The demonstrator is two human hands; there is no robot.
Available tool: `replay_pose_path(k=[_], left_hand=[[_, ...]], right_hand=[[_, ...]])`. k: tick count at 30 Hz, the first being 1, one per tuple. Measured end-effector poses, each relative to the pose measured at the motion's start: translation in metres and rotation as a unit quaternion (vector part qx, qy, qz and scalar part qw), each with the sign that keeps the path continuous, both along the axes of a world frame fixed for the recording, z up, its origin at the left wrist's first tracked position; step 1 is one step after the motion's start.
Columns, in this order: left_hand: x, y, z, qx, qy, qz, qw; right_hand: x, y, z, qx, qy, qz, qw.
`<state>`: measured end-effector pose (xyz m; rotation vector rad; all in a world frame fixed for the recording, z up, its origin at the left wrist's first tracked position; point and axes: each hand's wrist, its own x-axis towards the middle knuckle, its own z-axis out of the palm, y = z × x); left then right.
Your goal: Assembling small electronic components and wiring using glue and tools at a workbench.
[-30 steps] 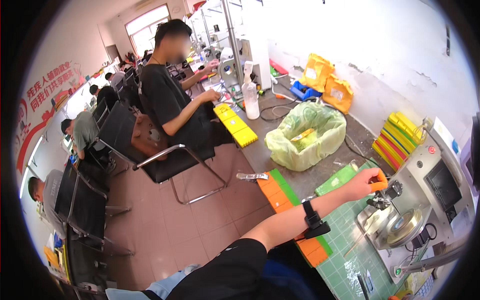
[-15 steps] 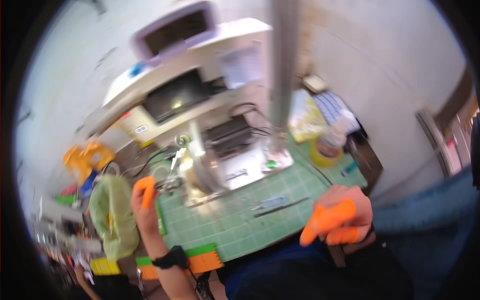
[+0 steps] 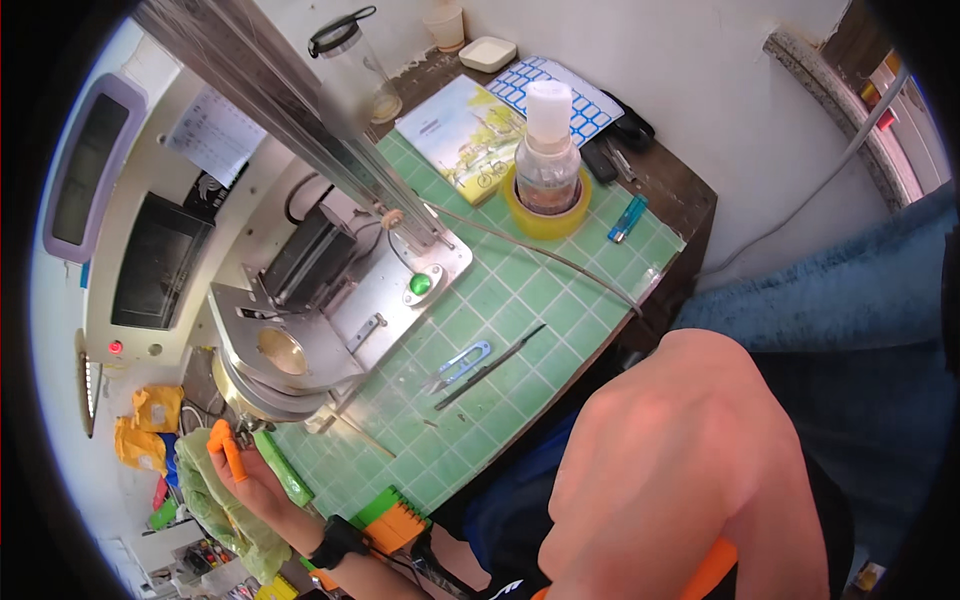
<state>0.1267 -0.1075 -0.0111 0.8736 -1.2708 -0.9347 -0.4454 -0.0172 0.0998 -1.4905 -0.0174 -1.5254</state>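
My left hand (image 3: 242, 462), with orange finger cots, is beside the round brass-coloured part (image 3: 240, 392) of a bench machine (image 3: 335, 350). Its fingers are bent together, and whatever they hold is hidden. My right hand (image 3: 690, 450) is raised close to the camera, its back facing up. Its fingers are out of sight beneath it, apart from a bit of orange cot. Between the hands, blue thread snips (image 3: 463, 362) and dark tweezers (image 3: 490, 368) lie on the green gridded tabletop (image 3: 510, 420). A green strip (image 3: 282, 468) lies next to my left hand.
A yellow tape roll (image 3: 548, 220) surrounds a clear bottle (image 3: 548, 150). Nearby are a lighter (image 3: 627, 219), an illustrated booklet (image 3: 465, 135) and a glass jar (image 3: 365, 75). A cable (image 3: 540, 250) crosses the table. An orange-green comb-like piece (image 3: 395, 520) sits at the front edge.
The view has swung toward the right, so the machine now appears farther left and tilted. My right hand has come up much closer to the camera. My left hand stays beside the machine.
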Motion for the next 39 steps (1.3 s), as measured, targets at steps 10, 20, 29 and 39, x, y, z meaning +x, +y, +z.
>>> replay_pose_path(k=[10,20,29,39], left_hand=[[0.012,0.0,-0.001,-0.001,-0.006,0.003,1.0],[0.004,-0.001,-0.002,-0.006,0.011,-0.002,1.0],[0.016,0.003,-0.013,0.004,0.005,0.015,1.0],[0.021,0.001,0.002,0.008,-0.043,0.045,0.998]], right_hand=[[-0.015,-0.007,-0.007,0.027,-0.087,-0.024,0.996],[-0.031,-0.01,0.005,0.024,-0.179,-0.063,0.982],[-0.047,-0.039,0.027,-0.021,-0.254,-0.091,0.963],[-0.11,-0.079,-0.01,0.023,-0.401,-0.114,0.909]])
